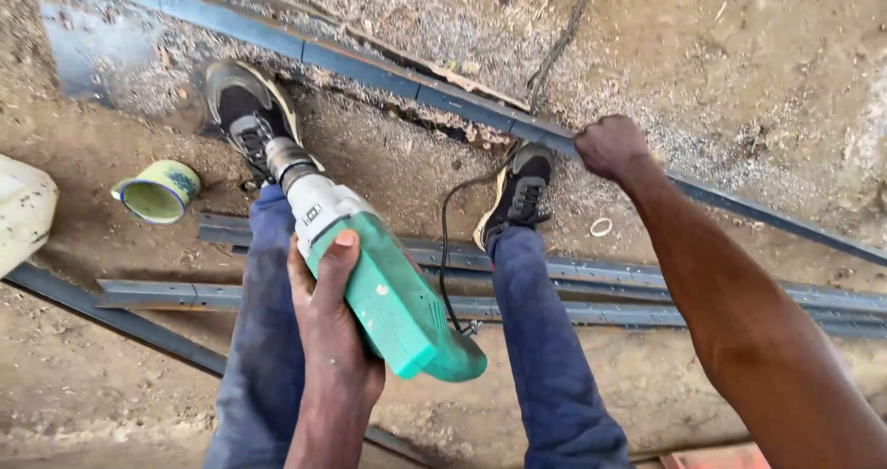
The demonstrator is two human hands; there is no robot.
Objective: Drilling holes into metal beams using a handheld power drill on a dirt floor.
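Left hand [328, 340] grips the green-and-grey corded power drill [370, 280] at frame centre: heavy, rigid, best held by its body. Right hand [612, 146] clenches the long, stiff, thin-edged dark steel bar [443, 95] at upper right.

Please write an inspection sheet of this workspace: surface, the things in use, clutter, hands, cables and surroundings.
Surface: bare dirt ground with metal filings scattered on it.
Things in use: green power tool, nose pointing down toward the left shoe; long dark metal bar lying diagonally.
Clutter: tipped green and yellow tin; small white ring; white container at the left edge.
Hands: left hand wrapped around the tool body; right hand closed on the bar.
Cables: black cord running from the tool's rear up between the feet; another dark cable at the top.
Surroundings: more metal sections stacked flat under the legs.
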